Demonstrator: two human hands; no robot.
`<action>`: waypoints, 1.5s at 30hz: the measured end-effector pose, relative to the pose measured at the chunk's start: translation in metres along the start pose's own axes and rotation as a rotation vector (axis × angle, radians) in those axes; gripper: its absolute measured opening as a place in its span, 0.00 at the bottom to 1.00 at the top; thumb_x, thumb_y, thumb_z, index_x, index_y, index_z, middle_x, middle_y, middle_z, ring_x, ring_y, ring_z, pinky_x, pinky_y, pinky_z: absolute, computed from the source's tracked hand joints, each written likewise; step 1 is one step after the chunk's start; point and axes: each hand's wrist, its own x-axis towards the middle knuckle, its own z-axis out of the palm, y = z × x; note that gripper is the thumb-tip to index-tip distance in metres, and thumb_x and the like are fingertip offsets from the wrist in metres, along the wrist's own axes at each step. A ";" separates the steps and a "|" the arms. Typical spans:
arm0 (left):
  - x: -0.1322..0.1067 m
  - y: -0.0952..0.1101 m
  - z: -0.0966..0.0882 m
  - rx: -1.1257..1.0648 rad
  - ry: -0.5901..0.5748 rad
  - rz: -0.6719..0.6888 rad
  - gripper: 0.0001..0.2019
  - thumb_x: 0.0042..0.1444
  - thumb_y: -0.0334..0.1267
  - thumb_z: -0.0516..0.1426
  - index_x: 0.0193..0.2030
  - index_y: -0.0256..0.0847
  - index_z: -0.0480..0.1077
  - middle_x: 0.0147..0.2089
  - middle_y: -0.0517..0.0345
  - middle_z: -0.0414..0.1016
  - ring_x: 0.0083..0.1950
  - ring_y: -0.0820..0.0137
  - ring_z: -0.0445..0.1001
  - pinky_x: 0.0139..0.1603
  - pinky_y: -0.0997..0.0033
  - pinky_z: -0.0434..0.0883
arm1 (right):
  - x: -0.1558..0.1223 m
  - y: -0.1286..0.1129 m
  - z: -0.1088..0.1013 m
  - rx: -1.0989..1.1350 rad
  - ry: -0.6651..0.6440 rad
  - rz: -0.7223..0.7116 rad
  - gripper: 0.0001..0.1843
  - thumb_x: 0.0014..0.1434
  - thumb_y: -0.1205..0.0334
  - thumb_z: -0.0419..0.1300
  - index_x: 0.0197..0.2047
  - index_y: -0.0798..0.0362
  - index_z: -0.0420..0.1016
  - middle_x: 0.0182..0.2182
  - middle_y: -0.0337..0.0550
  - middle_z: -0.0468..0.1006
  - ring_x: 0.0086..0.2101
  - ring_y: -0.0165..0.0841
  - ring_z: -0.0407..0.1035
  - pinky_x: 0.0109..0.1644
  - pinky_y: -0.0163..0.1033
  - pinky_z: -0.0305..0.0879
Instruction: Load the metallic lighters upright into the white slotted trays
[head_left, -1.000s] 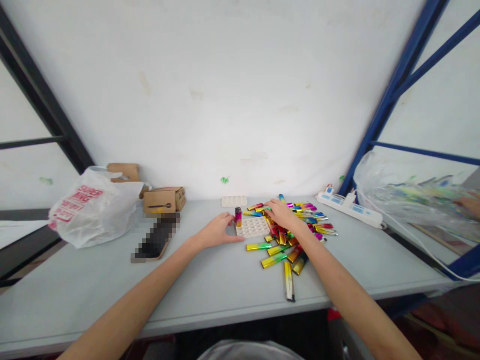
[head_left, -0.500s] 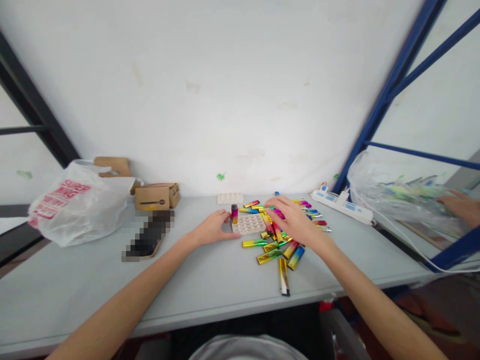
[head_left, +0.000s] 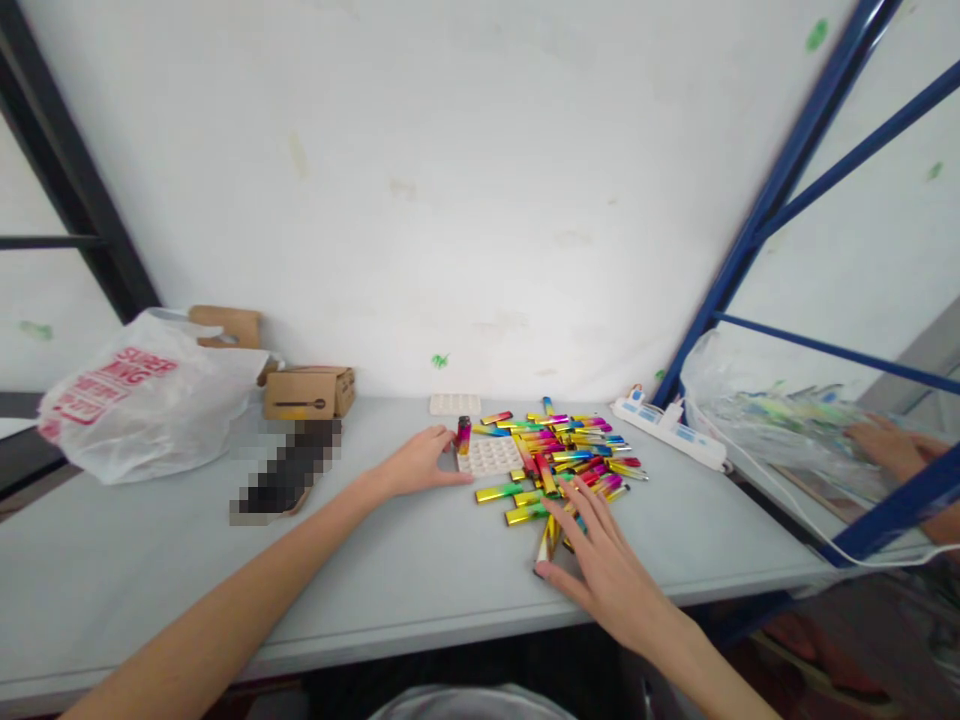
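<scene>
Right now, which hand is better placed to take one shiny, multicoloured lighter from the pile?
Probably the right hand: its spread fingers are at the near lighters, whereas the left hand is beside the white gridded tray and upright magenta-yellow lighter.

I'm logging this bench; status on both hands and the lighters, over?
Left hand open at tray's left edge. Right hand spread over near lighters. One lighter upright in tray; loose lighters crowding its right side.

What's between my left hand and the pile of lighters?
In the head view, the white gridded tray lies between the left hand and the pile of lighters, with one upright lighter at its far-left corner.
</scene>
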 end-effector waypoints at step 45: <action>-0.001 -0.006 -0.013 0.099 -0.061 -0.068 0.29 0.50 0.66 0.63 0.42 0.39 0.72 0.45 0.46 0.76 0.45 0.54 0.76 0.46 0.61 0.71 | 0.221 0.089 0.039 0.072 -0.266 -0.087 0.13 0.66 0.66 0.62 0.51 0.56 0.83 0.45 0.53 0.84 0.46 0.40 0.76 0.54 0.41 0.66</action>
